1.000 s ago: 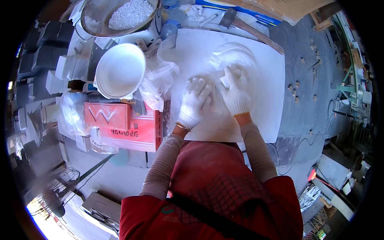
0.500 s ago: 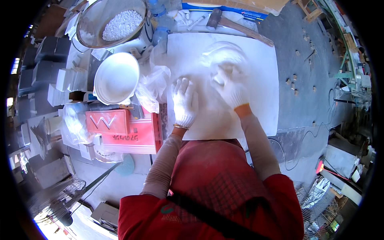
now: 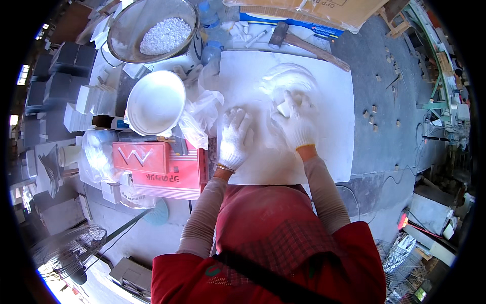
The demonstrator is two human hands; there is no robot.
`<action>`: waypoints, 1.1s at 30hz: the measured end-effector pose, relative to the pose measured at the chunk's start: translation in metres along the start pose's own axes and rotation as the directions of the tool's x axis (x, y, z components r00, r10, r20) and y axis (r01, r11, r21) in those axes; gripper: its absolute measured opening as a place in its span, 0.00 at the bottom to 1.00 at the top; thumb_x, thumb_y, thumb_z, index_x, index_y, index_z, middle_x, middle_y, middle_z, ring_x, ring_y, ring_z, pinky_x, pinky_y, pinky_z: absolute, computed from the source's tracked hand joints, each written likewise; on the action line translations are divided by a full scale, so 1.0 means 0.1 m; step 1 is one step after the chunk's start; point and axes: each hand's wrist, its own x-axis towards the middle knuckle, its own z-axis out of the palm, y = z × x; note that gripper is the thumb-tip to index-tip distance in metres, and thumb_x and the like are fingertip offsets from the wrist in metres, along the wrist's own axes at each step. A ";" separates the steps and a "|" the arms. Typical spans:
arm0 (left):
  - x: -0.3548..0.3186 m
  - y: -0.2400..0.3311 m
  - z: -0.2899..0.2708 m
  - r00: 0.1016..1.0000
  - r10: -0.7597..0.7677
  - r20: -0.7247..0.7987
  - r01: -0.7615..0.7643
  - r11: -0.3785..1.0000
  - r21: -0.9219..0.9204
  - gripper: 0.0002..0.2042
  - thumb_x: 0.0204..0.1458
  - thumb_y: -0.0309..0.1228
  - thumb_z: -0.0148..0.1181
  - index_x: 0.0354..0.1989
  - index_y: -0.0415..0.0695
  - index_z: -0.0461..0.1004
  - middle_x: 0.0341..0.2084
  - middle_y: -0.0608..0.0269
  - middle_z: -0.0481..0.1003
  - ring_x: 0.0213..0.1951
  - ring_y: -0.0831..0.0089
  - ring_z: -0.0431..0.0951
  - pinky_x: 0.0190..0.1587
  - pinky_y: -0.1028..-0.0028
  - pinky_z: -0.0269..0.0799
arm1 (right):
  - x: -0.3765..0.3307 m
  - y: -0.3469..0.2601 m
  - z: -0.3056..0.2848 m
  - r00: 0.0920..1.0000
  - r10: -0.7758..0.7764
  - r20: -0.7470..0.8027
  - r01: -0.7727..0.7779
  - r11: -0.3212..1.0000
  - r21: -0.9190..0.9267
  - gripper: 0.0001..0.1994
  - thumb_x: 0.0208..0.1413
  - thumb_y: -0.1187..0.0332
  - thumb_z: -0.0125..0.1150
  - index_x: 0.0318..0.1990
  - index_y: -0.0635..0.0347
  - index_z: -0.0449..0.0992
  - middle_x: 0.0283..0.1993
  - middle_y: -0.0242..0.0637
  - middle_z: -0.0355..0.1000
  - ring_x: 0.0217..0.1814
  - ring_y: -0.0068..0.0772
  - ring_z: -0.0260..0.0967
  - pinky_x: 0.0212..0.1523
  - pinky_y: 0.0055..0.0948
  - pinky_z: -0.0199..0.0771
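Note:
A square white slab (image 3: 334, 137) lies in front of me, with a rounded white raised shape (image 3: 291, 76) in its upper middle. White powder covers its surface. Flat on the slab's left side rests my left hand (image 3: 234, 139) in a white knit glove, fingers stretched out and holding nothing. My right hand (image 3: 299, 126), gloved the same way, is closed at the lower edge of the raised shape. Between its thumb and fingers a small white block (image 3: 286, 107) shows in part; its exact kind is unclear.
Behind the slab lie a wooden-handled hammer (image 3: 314, 50) and a cardboard box (image 3: 324, 12). To the left stand a basin of white granules (image 3: 167, 36), a white bowl (image 3: 156, 104), plastic bags (image 3: 202, 111) and a red box (image 3: 177, 177). A fan (image 3: 71, 251) stands lower left.
The whole view has shifted slightly. Both hands are a little nearer to me on the slab, and the white block in the right hand shows more clearly.

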 end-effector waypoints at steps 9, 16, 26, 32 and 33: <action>0.02 -0.04 -0.04 1.000 0.005 0.009 -0.005 1.000 -0.017 0.22 0.54 0.19 0.61 0.59 0.38 0.77 0.60 0.43 0.74 0.65 0.37 0.70 0.71 0.43 0.63 | 0.04 -0.04 -0.33 0.989 -0.145 0.033 0.133 0.960 0.246 0.34 0.49 0.49 0.79 0.65 0.46 0.81 0.56 0.44 0.79 0.59 0.54 0.75 0.60 0.50 0.74; -0.01 -0.02 -0.01 0.999 -0.012 -0.046 0.011 0.999 -0.030 0.22 0.52 0.18 0.61 0.58 0.37 0.77 0.58 0.42 0.75 0.65 0.36 0.71 0.72 0.44 0.63 | -0.68 -0.49 -0.29 0.972 -0.218 0.091 0.203 0.967 0.150 0.33 0.47 0.54 0.80 0.64 0.42 0.80 0.56 0.46 0.75 0.54 0.50 0.76 0.54 0.54 0.75; 0.04 0.02 -0.09 1.000 -0.012 -0.014 0.011 0.999 -0.043 0.21 0.49 0.16 0.58 0.54 0.35 0.78 0.55 0.42 0.76 0.62 0.35 0.71 0.67 0.44 0.67 | 0.05 -0.20 0.08 0.970 -0.230 0.078 0.224 0.972 0.074 0.31 0.53 0.54 0.76 0.66 0.37 0.81 0.60 0.40 0.76 0.60 0.47 0.74 0.59 0.50 0.75; 0.26 0.06 -0.15 0.992 -0.086 0.095 0.091 0.995 -0.052 0.19 0.48 0.16 0.57 0.51 0.34 0.78 0.54 0.43 0.76 0.62 0.36 0.71 0.67 0.45 0.66 | -0.34 -0.22 -0.09 0.964 -0.265 -0.008 0.265 0.963 0.054 0.28 0.52 0.53 0.77 0.62 0.38 0.83 0.57 0.40 0.76 0.56 0.44 0.76 0.55 0.49 0.76; 0.28 0.07 -0.16 0.992 -0.078 0.098 0.083 0.995 -0.045 0.19 0.48 0.16 0.57 0.52 0.34 0.78 0.54 0.43 0.77 0.62 0.36 0.71 0.67 0.45 0.66 | -0.23 -0.21 -0.03 0.969 -0.246 -0.009 0.246 0.967 0.069 0.28 0.53 0.52 0.76 0.63 0.37 0.82 0.56 0.43 0.75 0.54 0.45 0.77 0.54 0.50 0.76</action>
